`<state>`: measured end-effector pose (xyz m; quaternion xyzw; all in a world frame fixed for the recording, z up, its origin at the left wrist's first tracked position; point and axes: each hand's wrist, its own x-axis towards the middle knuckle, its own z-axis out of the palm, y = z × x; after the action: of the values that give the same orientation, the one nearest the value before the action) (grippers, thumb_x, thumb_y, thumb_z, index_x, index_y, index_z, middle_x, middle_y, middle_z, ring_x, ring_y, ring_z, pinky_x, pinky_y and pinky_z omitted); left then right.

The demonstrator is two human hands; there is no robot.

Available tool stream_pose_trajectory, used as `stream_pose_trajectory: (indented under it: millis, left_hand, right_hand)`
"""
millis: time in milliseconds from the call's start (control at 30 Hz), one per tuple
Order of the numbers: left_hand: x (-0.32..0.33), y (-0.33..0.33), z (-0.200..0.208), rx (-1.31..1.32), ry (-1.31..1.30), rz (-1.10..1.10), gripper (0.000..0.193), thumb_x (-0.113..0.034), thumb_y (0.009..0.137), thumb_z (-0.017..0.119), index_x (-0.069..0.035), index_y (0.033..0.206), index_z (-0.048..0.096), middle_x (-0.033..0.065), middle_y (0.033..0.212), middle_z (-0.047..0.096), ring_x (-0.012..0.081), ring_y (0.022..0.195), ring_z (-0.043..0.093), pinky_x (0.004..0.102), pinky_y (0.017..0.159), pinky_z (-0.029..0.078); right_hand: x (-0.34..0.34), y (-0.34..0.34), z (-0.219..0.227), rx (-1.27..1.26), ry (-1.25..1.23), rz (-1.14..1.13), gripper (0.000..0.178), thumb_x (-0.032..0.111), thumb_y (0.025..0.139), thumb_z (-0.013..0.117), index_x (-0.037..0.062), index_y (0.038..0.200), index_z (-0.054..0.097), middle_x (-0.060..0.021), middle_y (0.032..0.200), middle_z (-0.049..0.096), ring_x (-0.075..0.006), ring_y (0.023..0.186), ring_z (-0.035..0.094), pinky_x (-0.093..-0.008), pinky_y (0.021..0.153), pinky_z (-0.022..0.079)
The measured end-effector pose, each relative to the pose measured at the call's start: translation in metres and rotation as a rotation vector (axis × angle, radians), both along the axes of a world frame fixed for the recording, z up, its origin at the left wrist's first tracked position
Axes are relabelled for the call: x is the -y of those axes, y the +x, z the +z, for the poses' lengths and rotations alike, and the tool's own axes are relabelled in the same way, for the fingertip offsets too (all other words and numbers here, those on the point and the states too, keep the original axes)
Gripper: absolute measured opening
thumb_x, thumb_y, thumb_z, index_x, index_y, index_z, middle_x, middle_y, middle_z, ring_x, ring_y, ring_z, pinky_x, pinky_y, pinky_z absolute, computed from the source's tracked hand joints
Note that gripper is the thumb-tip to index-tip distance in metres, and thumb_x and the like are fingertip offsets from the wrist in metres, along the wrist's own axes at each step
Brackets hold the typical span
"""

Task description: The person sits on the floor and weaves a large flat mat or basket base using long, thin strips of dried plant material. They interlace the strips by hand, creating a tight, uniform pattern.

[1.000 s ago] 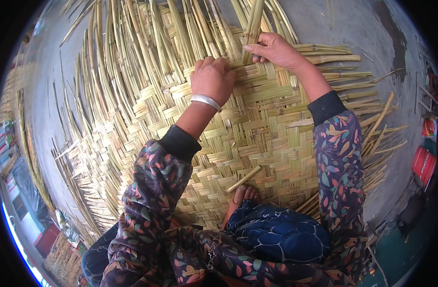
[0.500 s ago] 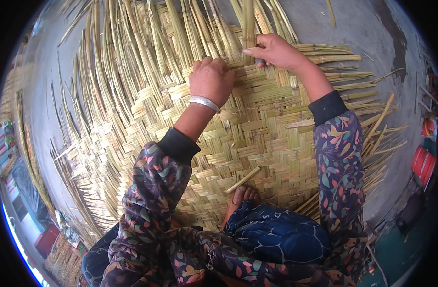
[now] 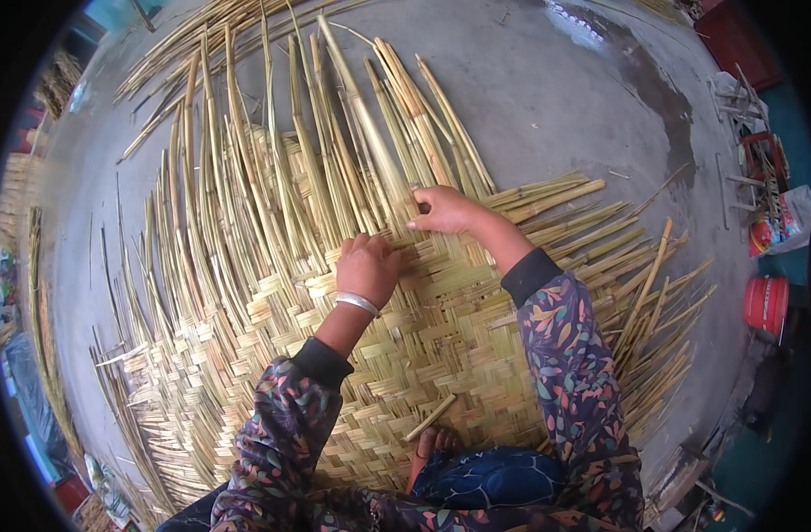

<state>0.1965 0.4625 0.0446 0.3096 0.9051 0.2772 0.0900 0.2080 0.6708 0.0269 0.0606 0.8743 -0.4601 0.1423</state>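
A woven mat (image 3: 423,355) of flat split-cane strips spreads across the floor beneath both arms, with long loose strip ends fanning out at its far and right sides. Fingers curled down, my left hand (image 3: 368,270) presses at the mat's far woven edge; what lies under the fingertips is hidden. Just right of it and farther off, my right hand (image 3: 447,211) pinches the base of a broad pale cane strip (image 3: 363,106), which leans up and left and is blurred. A short loose piece of cane (image 3: 430,417) lies on the mat near my bare foot.
Grey concrete floor (image 3: 530,115) surrounds the mat, with a dark wet streak (image 3: 658,93) at the far right. More loose canes (image 3: 193,53) lie at the far left. A red tub (image 3: 765,304) and a wooden-framed stool (image 3: 742,182) stand along the right side.
My view has shifted, showing more floor beyond the mat. The broad strip in my right hand, upright before, now leans left. My left hand stays at the woven edge.
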Motion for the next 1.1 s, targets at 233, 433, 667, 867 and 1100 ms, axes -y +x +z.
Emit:
stream_pose_trajectory:
  millis: [233,433,667,867,1100]
  left_hand:
    - [0.002,-0.002,0.003,-0.033,0.026,0.004,0.012,-0.017,0.075,0.064,-0.005,0.077,0.063,0.0126,0.079,0.059,0.0332,0.079,0.053,0.0416,0.074,0.044]
    - [0.001,0.000,0.005,-0.020,0.014,-0.004,0.013,-0.017,0.076,0.063,-0.005,0.078,0.062,0.0138,0.081,0.060,0.0342,0.081,0.054,0.0420,0.076,0.044]
    - [0.001,-0.001,0.002,-0.004,-0.003,-0.012,0.013,-0.017,0.076,0.064,-0.005,0.078,0.061,0.0135,0.081,0.059,0.0336,0.082,0.054,0.0416,0.076,0.045]
    - [0.003,0.000,-0.001,-0.041,0.014,-0.004,0.013,-0.019,0.074,0.063,-0.007,0.074,0.060,0.0110,0.079,0.058,0.0312,0.081,0.054,0.0409,0.074,0.045]
    - [0.010,0.009,-0.012,-0.149,0.128,-0.014,0.014,-0.016,0.074,0.065,-0.007,0.084,0.061,0.0109,0.086,0.058,0.0317,0.085,0.054,0.0407,0.077,0.044]
  right_hand:
    - [-0.002,-0.011,0.027,0.314,-0.414,-0.194,0.026,0.021,0.082,0.068,0.0049,0.094,0.053,0.0022,0.066,0.053,-0.0034,0.051,0.049,-0.0179,0.039,0.037]
    - [-0.002,-0.013,0.020,0.259,-0.447,-0.240,0.020,0.022,0.084,0.065,0.0064,0.087,0.052,0.0019,0.058,0.052,-0.0027,0.044,0.047,-0.0169,0.035,0.033]
    - [-0.001,-0.009,0.007,0.213,-0.338,-0.195,0.023,0.022,0.083,0.067,0.0051,0.083,0.051,0.0019,0.061,0.053,-0.0034,0.048,0.048,-0.0174,0.037,0.035]
    - [0.010,0.009,0.000,-0.005,-0.248,-0.191,0.022,0.018,0.082,0.068,0.0026,0.078,0.052,0.0004,0.061,0.051,-0.0076,0.053,0.050,-0.0248,0.047,0.039]
    - [0.032,0.025,-0.005,-0.351,0.271,-0.323,0.021,0.020,0.076,0.067,0.0041,0.083,0.055,-0.0147,0.081,0.060,-0.0349,0.074,0.058,-0.0422,0.066,0.047]
